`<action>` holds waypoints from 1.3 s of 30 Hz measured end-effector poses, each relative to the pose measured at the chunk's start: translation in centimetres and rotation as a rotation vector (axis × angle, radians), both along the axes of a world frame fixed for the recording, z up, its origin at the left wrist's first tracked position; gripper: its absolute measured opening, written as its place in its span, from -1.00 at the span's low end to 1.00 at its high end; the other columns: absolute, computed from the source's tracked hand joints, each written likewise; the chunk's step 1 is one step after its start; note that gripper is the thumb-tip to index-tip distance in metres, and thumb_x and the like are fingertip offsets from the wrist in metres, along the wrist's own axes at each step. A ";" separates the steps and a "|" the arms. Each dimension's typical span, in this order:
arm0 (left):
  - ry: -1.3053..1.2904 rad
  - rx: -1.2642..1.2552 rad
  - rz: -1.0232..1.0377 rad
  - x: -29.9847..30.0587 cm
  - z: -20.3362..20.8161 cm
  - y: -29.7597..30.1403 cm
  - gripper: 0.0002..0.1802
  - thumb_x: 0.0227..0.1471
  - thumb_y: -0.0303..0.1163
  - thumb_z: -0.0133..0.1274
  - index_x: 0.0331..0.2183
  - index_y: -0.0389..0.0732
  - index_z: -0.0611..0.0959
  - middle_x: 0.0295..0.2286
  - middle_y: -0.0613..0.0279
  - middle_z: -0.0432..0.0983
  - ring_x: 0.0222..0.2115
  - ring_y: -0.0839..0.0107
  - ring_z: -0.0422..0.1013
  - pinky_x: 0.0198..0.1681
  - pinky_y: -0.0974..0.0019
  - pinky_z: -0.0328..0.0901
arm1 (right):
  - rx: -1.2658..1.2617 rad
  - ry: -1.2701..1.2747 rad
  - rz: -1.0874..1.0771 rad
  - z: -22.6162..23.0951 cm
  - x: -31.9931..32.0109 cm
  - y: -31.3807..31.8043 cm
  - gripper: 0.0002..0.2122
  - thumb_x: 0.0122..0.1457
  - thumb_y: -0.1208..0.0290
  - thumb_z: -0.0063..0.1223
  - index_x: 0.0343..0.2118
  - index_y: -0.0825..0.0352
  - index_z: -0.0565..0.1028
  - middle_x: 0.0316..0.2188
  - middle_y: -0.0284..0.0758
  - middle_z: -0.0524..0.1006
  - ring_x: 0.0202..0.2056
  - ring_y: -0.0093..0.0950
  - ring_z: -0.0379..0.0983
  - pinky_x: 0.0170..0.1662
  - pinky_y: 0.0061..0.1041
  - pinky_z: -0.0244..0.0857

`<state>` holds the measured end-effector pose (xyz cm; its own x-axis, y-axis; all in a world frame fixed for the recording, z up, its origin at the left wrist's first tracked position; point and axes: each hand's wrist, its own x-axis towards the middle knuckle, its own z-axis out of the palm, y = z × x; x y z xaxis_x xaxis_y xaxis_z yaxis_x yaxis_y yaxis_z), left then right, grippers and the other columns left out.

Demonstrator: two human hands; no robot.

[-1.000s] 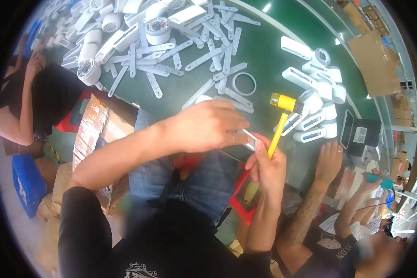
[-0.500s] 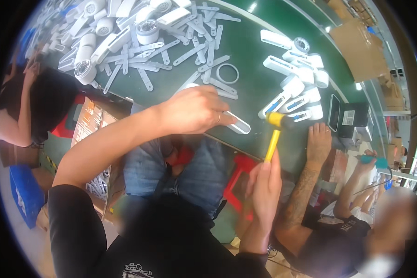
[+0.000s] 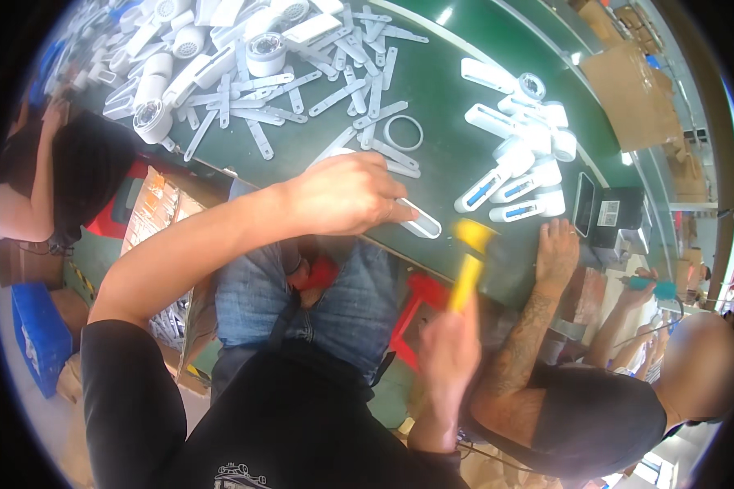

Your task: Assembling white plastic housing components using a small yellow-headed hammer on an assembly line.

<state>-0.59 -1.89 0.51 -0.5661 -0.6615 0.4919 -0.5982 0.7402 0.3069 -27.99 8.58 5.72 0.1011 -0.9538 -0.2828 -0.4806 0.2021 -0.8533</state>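
White plastic piece (image 3: 423, 223) is in your left grip (image 3: 347, 193), on or just over the worktop (image 3: 442, 181), one end poking out. Your right grip (image 3: 450, 349), blurry, is wrapped round the yellow hammer (image 3: 467, 277). The piece looks light, stiff and maybe slippery, and it might crack, so hold it by its long sides. The hammer's head is likely the heavy part, so hold the handle. Farther out lie a grey ring (image 3: 421, 135) and grey strips (image 3: 337, 98)
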 end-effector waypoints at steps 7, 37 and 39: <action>-0.007 0.012 -0.010 -0.2 0.3 0.1 -0.69 -0.02 -0.41 0.22 -0.16 -0.02 0.80 -0.31 0.34 0.62 -0.35 0.27 0.47 -0.26 0.26 0.42 | 0.051 0.191 0.114 -0.4 0.6 -0.7 -0.50 0.50 0.34 -0.25 0.46 0.22 0.10 -0.59 -0.34 0.41 -0.56 -0.56 0.36 -0.42 -0.41 0.35; 0.026 0.348 -0.125 -0.9 2.2 -1.0 -0.61 -0.03 -0.33 0.31 -0.10 -0.12 0.74 -0.26 0.14 0.65 -0.15 0.15 0.50 0.05 0.08 0.34 | -0.435 0.024 0.006 -6.8 2.7 -6.9 -0.67 0.12 0.45 0.41 -0.10 0.43 0.56 -0.21 -0.27 0.60 -0.17 -0.43 0.51 -0.04 -0.43 0.39; -0.036 0.324 -0.128 -1.5 2.7 -1.0 -0.61 -0.03 -0.33 0.30 -0.10 -0.13 0.74 -0.26 0.15 0.65 -0.14 0.16 0.50 0.06 0.09 0.34 | -0.521 0.063 -0.074 -7.6 2.6 -6.4 -0.67 0.11 0.45 0.41 -0.10 0.43 0.56 -0.18 -0.20 0.60 -0.15 -0.30 0.54 -0.02 -0.36 0.39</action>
<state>-2.05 -2.92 3.18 -0.6675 -0.7027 0.2462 -0.5217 0.6773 0.5187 -25.39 2.14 -1.89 0.0265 -0.9735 0.2271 -0.5348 -0.2057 -0.8195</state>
